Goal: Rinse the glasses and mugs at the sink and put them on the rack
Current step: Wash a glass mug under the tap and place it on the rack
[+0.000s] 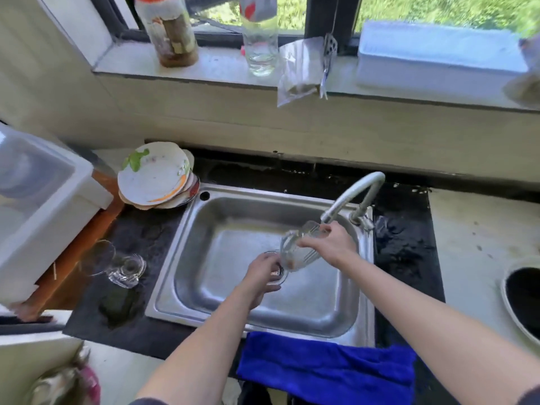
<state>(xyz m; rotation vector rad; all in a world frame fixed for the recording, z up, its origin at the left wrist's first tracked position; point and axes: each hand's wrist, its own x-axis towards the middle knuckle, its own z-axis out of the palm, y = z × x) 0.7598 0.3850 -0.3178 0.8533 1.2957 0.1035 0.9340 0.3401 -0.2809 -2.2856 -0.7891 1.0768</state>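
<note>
Over the steel sink [187, 258], my right hand [330, 244] grips a clear ribbed glass [295, 255], tilted with its mouth toward the lower left, just under the faucet spout [347, 200]. My left hand [263, 273] reaches toward the glass's mouth from below, fingers curled at its rim; its grip is blurred. A clear glass mug [128, 270] and a stemless glass [98, 257] lie on the dark counter left of the sink. A white plastic rack box [43, 206] stands at the far left.
Stacked plates [155, 176] sit at the sink's back left corner. A blue cloth [327, 369] hangs over the front counter edge. Bottles [260, 33] and a jar [169, 30] stand on the windowsill, with a white tub [438, 57] at right. A round counter hole [523, 299] lies far right.
</note>
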